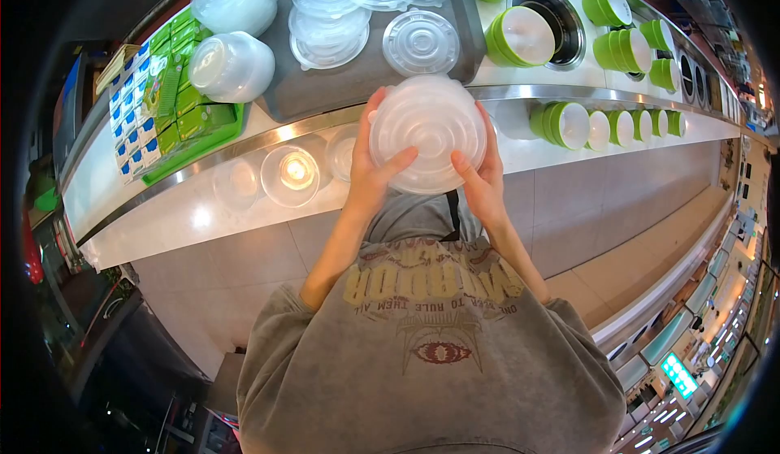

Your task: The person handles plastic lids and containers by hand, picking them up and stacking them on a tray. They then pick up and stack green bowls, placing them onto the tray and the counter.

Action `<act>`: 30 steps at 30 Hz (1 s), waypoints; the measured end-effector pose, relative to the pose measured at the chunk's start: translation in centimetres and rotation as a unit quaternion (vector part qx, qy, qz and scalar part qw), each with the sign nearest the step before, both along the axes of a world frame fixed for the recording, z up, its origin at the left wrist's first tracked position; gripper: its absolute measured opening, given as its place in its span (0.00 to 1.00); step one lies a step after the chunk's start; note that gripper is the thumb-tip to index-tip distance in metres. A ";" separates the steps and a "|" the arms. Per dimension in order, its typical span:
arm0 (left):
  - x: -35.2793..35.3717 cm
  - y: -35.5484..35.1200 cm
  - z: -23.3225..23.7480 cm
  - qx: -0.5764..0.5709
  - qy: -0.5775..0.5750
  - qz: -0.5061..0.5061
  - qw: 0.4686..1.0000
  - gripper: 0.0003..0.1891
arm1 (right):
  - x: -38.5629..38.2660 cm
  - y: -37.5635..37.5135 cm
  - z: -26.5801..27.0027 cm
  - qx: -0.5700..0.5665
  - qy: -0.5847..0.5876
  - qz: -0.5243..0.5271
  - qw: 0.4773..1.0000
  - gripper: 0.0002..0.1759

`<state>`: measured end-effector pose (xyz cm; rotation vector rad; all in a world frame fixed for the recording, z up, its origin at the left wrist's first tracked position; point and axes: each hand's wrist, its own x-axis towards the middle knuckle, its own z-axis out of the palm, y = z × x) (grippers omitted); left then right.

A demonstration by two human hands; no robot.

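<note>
Between both hands I hold a stack of round, translucent plastic lids point(426, 129) above the counter's front edge. My left hand point(378, 169) grips the stack's left side, its thumb lying across the top face. On the opposite side my right hand point(485, 182) grips the rim, with its thumb also on top; the other fingers of both hands are partly hidden. Just beyond the stack, a single clear lid point(421, 42) lies on the grey tray point(272, 96). More clear lids point(329, 35) lie overlapping farther back on this tray.
Stacked clear plastic bowls point(232, 67) stand left of the tray, beside a green tray point(231, 129) of small packets. Green-and-white paper bowls point(520, 37) stand at the right, with more along the lower shelf point(561, 125). Clear round containers point(290, 175) sit on that shelf's left part.
</note>
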<state>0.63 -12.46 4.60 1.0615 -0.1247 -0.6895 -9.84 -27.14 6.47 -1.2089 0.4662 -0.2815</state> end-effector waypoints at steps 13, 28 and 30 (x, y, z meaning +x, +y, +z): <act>-0.6 0.6 -0.7 -0.040 0.047 0.026 0.998 0.50 | -0.3 0.7 0.1 -0.247 -0.006 -0.002 0.969 0.40; 1.2 0.3 -1.7 -0.149 0.186 -0.037 0.970 0.42 | -0.8 0.8 0.1 -0.386 0.012 -0.046 0.921 0.45; 2.5 -0.7 -2.1 -0.108 0.135 -0.066 0.983 0.41 | -0.9 -0.1 0.8 -0.221 0.068 -0.114 0.966 0.42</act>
